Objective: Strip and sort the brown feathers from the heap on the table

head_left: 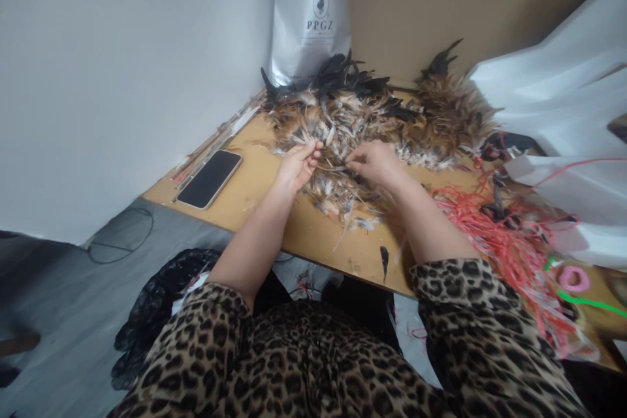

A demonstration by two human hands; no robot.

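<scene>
A loose heap of brown, white and black feathers covers the middle of the wooden table. Over its near left side, my left hand is closed in a pinch, palm turned partly up; what lies between its fingertips blends with the pale feathers behind. My right hand is above the heap a little to the right, back of the hand up, thumb and forefinger pinched on what looks like a feather. The two hands are apart. A smaller clump of feathers lies below and between them.
A phone lies at the table's left. A silver printed bag stands behind the heap, with a brown feather bundle to the right. Red plastic strings, a pink ring and white bags occupy the right side.
</scene>
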